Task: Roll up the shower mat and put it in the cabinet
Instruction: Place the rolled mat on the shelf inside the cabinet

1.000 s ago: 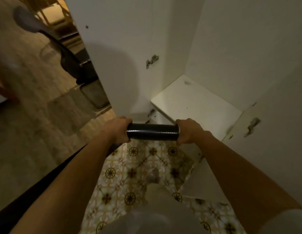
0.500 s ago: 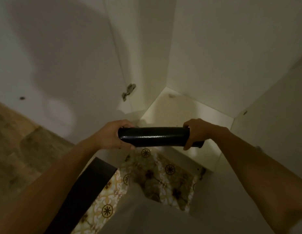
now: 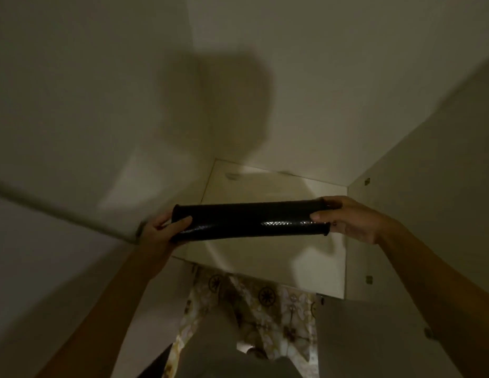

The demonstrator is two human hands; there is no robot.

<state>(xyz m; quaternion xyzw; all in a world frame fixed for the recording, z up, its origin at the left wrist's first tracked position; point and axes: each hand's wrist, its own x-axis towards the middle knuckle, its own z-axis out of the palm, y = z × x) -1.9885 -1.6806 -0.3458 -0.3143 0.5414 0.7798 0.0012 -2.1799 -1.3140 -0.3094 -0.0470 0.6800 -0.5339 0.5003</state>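
hands at both ends of the rolled shower mat [image 3: 251,221], and it's up in the air, lying almost level across the open front of the cabinet [image 3: 418,192]. left hand [image 3: 162,231] has the left end, fingers [image 3: 180,224] curled over the front of the roll and wrapped tight round it. right hand [image 3: 352,219] has the other end, fingertips [image 3: 318,216] laid across the near face of the roll, thumb side up on top, grip closed firmly on it. the mat is black, wound into a snug tube, with a strip of light glinting off its textured skin along the lower right stretch. it hangs just above the pale cabinet shelf [image 3: 267,184], not touching it as far as i can see, and its shadow falls on that white board below. cabinet walls rise white on both sides, small pegs dotted along the right one. a big soft head-shaped shadow [image 3: 232,105] sits on the back panel. down at the bottom, patterned floor tiles [image 3: 265,296] in yellow and brown show between the forearms, blurred by motion. both arms stretched forward, bare to the edge of the view.
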